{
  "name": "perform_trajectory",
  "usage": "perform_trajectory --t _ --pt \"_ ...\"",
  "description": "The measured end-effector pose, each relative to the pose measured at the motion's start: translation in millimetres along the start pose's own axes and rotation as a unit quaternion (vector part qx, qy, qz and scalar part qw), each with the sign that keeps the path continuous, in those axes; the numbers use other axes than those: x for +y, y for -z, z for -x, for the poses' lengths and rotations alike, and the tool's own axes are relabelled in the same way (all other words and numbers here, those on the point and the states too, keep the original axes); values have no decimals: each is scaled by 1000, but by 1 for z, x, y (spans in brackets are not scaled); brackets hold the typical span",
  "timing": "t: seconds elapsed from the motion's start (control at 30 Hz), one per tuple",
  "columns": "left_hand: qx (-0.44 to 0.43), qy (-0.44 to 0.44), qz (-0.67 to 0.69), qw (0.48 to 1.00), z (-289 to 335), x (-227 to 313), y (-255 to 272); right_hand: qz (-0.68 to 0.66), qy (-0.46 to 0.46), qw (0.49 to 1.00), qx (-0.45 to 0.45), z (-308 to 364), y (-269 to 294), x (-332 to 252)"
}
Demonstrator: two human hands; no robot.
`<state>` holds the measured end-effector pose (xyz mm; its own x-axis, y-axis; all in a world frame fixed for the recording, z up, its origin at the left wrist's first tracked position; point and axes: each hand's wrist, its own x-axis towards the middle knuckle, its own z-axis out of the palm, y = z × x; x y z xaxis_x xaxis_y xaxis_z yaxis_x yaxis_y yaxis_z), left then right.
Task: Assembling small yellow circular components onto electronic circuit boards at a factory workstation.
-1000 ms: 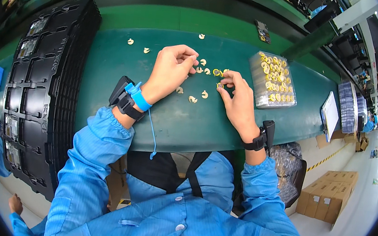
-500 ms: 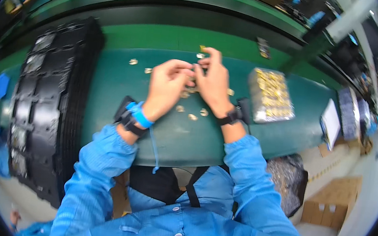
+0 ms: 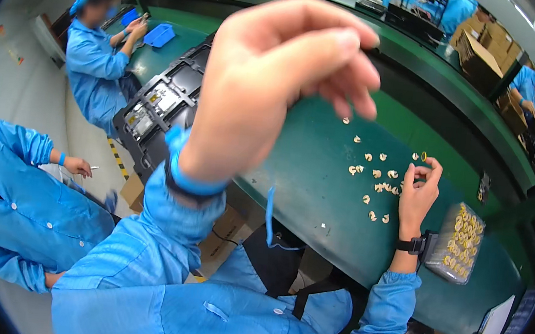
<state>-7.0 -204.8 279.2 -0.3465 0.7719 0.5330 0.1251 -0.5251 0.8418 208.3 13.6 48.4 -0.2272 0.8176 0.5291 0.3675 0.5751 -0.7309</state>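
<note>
My left hand (image 3: 257,80) is raised high and close, over the table's far side. Its fingers curl and the thumb lies near the index fingertip; whatever is pinched there, if anything, is too small to make out. My right hand (image 3: 419,196) rests low over the green table with thumb and index finger apart, nothing visible between them. By its index fingertip is a yellow ring (image 3: 424,156), with a small pale piece (image 3: 415,156) beside it. Several small cream-and-gold pieces (image 3: 377,173) lie scattered to the left of that hand.
A clear tray (image 3: 462,245) packed with yellow-ringed parts stands right of my right hand. Black moulded trays (image 3: 169,100) sit at the table's left. Co-workers in blue are at the left and behind the dark ledge. A blue bin (image 3: 159,35) stands far left.
My hands were together over the small pieces; the left has lifted up and away toward the left, the right stays near the pieces. The view has swung left, showing more co-workers.
</note>
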Motion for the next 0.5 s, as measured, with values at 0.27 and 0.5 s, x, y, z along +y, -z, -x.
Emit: perform_trajectory --t 0.27,0.5 --pt "7 196 -398 896 -149 -78 148 -16 12 1000 4 2 -5 14" --pt "-115 403 -688 592 -48 -31 259 -39 17 999 1 1 2 0"
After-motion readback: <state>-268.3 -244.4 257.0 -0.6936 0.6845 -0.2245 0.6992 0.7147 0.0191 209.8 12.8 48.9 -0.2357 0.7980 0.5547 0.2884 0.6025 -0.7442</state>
